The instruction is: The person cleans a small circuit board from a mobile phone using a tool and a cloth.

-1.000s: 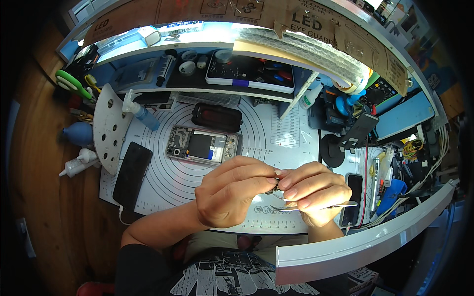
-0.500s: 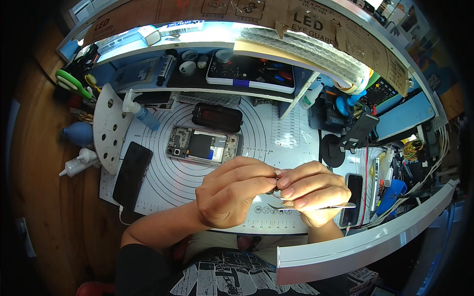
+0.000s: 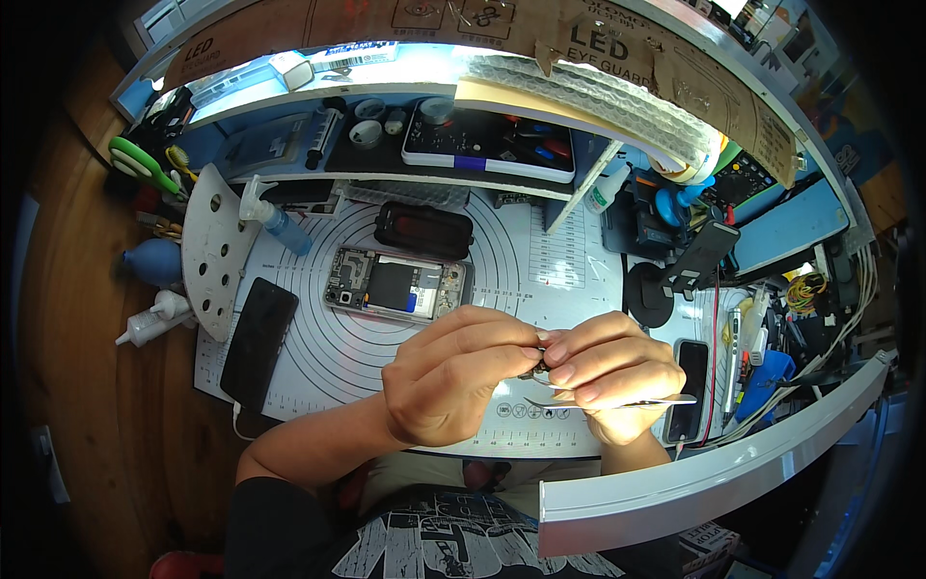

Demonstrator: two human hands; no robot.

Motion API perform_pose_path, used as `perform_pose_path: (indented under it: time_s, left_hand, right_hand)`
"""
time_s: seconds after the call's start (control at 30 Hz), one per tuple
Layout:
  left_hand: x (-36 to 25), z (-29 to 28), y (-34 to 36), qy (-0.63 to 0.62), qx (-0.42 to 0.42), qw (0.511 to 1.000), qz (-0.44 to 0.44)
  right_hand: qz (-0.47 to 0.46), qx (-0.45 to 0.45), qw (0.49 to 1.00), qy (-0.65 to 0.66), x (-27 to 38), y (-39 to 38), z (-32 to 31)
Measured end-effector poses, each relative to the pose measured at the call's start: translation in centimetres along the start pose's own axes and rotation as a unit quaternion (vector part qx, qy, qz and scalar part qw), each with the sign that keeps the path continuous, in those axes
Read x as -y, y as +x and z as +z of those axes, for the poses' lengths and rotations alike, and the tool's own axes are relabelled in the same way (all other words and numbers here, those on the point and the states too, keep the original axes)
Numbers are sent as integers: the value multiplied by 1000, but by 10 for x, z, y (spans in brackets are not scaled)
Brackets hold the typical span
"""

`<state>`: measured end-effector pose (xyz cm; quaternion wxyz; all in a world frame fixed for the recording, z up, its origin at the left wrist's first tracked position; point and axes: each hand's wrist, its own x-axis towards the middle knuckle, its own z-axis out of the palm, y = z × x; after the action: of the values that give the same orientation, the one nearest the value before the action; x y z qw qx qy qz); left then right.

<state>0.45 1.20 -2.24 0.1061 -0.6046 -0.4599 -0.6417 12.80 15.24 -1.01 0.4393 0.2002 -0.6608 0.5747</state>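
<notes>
Both hands are raised over the front of the white printed mat (image 3: 318,367). My left hand (image 3: 449,372) is closed, thumb and fingertips pinching a small dark component (image 3: 535,372). My right hand (image 3: 617,376) grips that component from the other side, with metal tweezers (image 3: 656,400) lying across under its fingers. Fingertips hide much of the component. Behind my hands lies an opened phone (image 3: 391,285) with its insides showing, and beyond it an oblong black case (image 3: 424,230). A dark phone (image 3: 258,343) with a white cable lies left of my hands.
A perforated pale board (image 3: 207,256) and blue spray bottle (image 3: 289,227) stand at the left. A black stand (image 3: 651,294), another phone (image 3: 687,372), wires and tools crowd the right. A shelf (image 3: 367,169) spans the back; a white rail (image 3: 714,458) curves along the front right.
My right fingers and the tweezers have shifted very slightly while both hands keep hold of the small component. The things on the mat stay in place.
</notes>
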Motion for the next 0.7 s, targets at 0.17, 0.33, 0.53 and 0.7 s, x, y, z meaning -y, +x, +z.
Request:
perform_pose_path:
  time_s: [0.17, 0.33, 0.53, 0.7]
  left_hand:
    - [-1, -1, 0, -5, -3, 1000, -5]
    - [1, 1, -1, -9, -2, 1000, -7]
    - [0, 0, -1, -9, 1, 1000, -9]
    - [0, 0, -1, -9, -1, 1000, -9]
  right_hand:
    - [-1, 16, 1000, -17, 2, 1, 0]
    - [10, 9, 1000, -14, 2, 2, 0]
    - [24, -5, 1000, 4, 2, -2, 0]
    - [19, 1, 1000, -3, 0, -1, 1]
